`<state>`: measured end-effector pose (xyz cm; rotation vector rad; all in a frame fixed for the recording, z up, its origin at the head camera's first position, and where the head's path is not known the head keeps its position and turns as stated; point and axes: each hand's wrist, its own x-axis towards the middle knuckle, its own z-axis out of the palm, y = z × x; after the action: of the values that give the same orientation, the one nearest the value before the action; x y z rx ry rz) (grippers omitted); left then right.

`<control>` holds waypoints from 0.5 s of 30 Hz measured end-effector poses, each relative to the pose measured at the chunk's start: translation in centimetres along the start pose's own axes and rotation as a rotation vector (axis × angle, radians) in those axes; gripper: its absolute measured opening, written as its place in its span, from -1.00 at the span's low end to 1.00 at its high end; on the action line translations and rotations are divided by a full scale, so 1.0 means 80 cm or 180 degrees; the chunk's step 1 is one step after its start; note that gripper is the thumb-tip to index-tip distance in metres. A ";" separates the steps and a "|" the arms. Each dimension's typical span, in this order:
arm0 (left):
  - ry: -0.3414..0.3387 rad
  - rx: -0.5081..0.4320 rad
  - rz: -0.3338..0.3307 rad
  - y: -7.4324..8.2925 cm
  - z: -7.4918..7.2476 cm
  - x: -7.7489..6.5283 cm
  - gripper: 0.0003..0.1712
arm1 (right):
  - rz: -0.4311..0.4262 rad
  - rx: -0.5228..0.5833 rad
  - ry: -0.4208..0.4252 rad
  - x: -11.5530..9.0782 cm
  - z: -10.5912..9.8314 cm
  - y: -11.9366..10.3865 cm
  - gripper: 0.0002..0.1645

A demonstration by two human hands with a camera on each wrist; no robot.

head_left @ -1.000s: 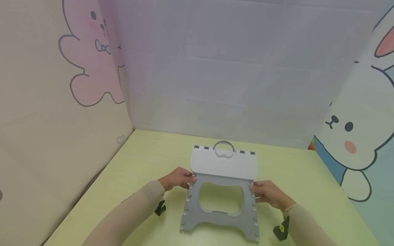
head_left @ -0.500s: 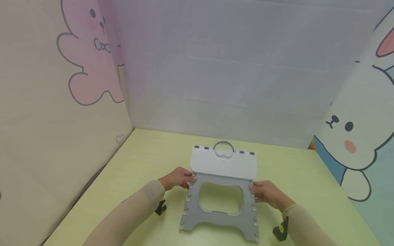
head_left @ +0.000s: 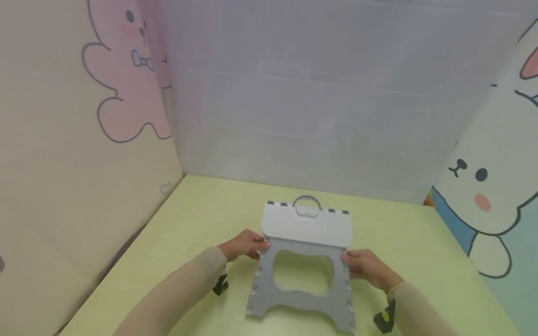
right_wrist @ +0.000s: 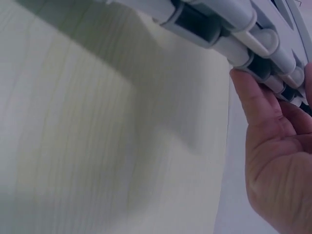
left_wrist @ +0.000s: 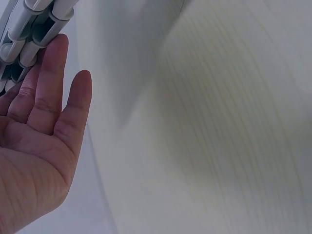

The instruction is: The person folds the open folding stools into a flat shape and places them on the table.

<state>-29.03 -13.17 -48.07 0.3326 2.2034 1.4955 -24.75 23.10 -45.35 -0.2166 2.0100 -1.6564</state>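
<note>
A folding step stool [head_left: 304, 302], folded flat, shows its grey leg frame with a large opening in the middle. Its white top panel [head_left: 307, 228] is at the far end, with a looped carry handle [head_left: 307, 199] above. My left hand [head_left: 244, 244] grips the stool's left edge just below the white panel, thumb on the front. On the opposite edge, at about the same height, my right hand [head_left: 370, 268] holds on the same way. In both wrist views the hinge segments [left_wrist: 41, 24] of the stool's side meet the fingers [right_wrist: 247, 92].
The pale yellow wood-grain table [head_left: 210, 205] extends around the stool. A plain light curtain [head_left: 311, 116] closes off the back. Printed walls stand at the sides, with a pink bear [head_left: 130, 93] on the left and a white rabbit [head_left: 500, 186] on the right.
The head view shifts very slightly. Both hands keep the same hold on the step stool, which stays in the same place.
</note>
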 end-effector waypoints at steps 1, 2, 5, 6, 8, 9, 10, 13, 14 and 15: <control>-0.0001 -0.0003 -0.0001 0.000 0.000 0.000 -0.68 | -0.0011 0.0008 -0.0014 -0.001 0.000 0.000 -0.50; 0.0004 -0.0002 -0.0009 0.000 0.001 0.000 -0.68 | -0.0019 0.0023 -0.0019 -0.001 0.000 0.001 -0.51; 0.0018 0.0008 -0.0022 0.001 0.001 0.000 -0.68 | -0.0013 0.0038 -0.0011 -0.001 0.000 0.002 -0.52; 0.0020 0.0007 -0.0025 0.001 0.001 0.000 -0.68 | -0.0007 0.0044 -0.0004 0.000 0.000 0.002 -0.52; 0.0020 0.0000 -0.0022 0.002 0.001 0.000 -0.68 | 0.0003 0.0054 0.0001 -0.001 0.000 0.002 -0.52; 0.0019 -0.0002 -0.0024 0.002 0.001 0.000 -0.68 | 0.0005 0.0054 -0.0001 -0.001 0.000 0.002 -0.52; 0.0017 0.0003 -0.0028 0.001 0.001 0.000 -0.68 | 0.0009 0.0055 0.0000 -0.001 0.000 0.002 -0.52; 0.0016 -0.0005 -0.0046 -0.001 0.001 0.000 -0.68 | 0.0020 0.0051 -0.0002 -0.001 0.001 0.003 -0.52; 0.0016 -0.0005 -0.0053 -0.002 0.002 0.000 -0.68 | 0.0027 0.0051 -0.0002 -0.001 0.001 0.003 -0.52; 0.0015 0.0000 -0.0061 -0.003 0.002 0.000 -0.68 | 0.0040 0.0044 -0.0001 -0.001 0.001 0.003 -0.53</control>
<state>-28.97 -13.11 -48.31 0.3075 2.2041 1.4877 -24.59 23.12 -45.59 -0.1986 1.9952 -1.6618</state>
